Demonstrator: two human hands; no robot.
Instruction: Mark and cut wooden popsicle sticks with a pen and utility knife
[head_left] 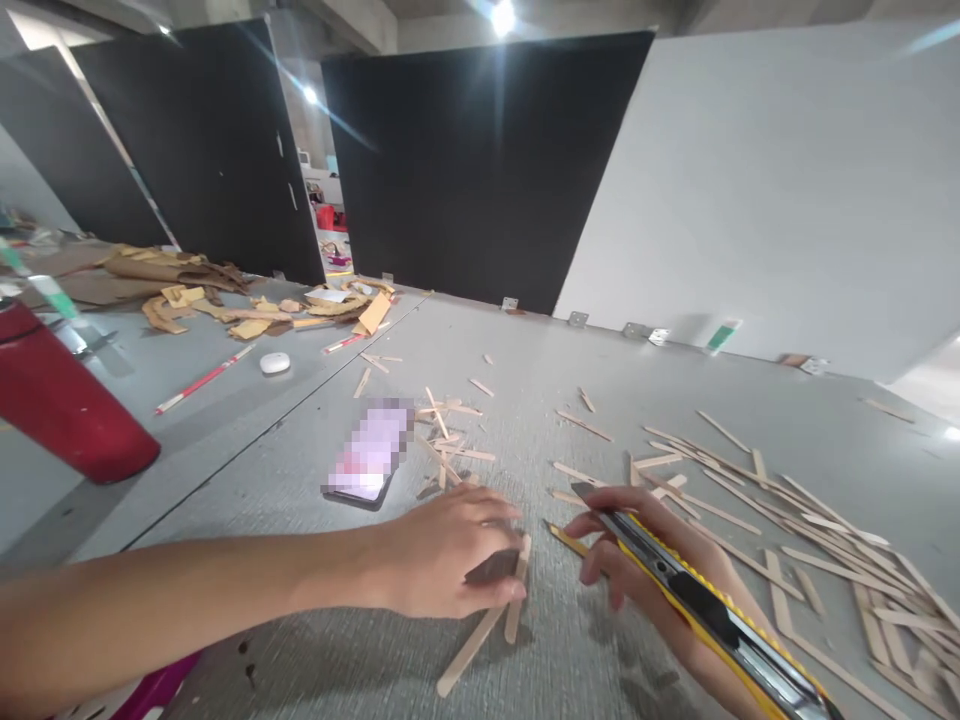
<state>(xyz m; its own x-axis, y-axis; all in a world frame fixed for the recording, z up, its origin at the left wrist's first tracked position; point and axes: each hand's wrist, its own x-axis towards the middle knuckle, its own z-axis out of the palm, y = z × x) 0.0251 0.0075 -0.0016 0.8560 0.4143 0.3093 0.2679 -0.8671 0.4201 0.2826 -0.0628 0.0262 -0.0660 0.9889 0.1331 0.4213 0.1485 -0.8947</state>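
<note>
My left hand (457, 555) reaches in low over the table, its thumb and fingers closed around a wooden craft stick (515, 620). Another craft stick (469, 655) slants out from under the thumb toward me. On the right, my right hand (660, 570) grips a yellow and black utility knife (705, 595), its blade end pointing up and left. A yellow pencil (564, 538) lies by the right fingertips, partly hidden behind them. Just beyond the left hand are short cut pieces of stick (450, 450).
Many craft sticks (810, 530) spread across the right side. A phone (371, 455) lies left of centre, with a white earbud case (275, 363) and a red-white pencil (206, 378) farther off. A red bottle (71, 400) stands left; torn cardboard (255, 310) lies behind. Black panels (480, 180) stand at the back.
</note>
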